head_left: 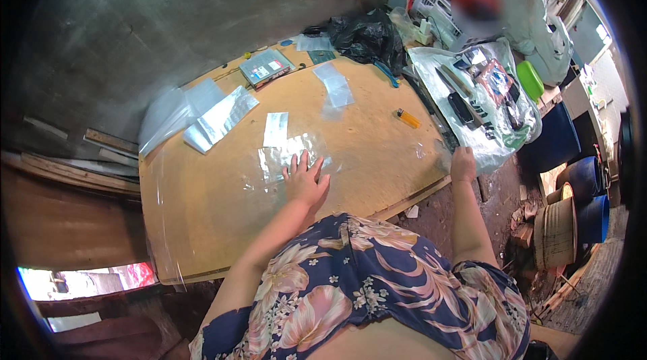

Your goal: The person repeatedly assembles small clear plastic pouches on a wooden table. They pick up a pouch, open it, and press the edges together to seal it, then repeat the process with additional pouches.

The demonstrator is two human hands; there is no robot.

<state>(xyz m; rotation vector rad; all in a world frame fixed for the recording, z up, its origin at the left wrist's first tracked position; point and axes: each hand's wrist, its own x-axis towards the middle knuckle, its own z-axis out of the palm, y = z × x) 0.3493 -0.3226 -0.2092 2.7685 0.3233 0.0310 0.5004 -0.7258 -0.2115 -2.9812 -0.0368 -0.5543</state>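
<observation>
Lying partly under the splayed, released left grip (307, 186) is clear plastic film (271, 164)

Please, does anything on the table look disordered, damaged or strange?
I see no spill or clear damage. The plastic sheets lie at differing angles on the wooden table, which looks untidy. The orange lighter lying loose there also seems odd, because flame could melt thin plastic like that under the left hand.

Wooden table (387, 181), clear film (271, 164), orange lighter (408, 118)
</observation>
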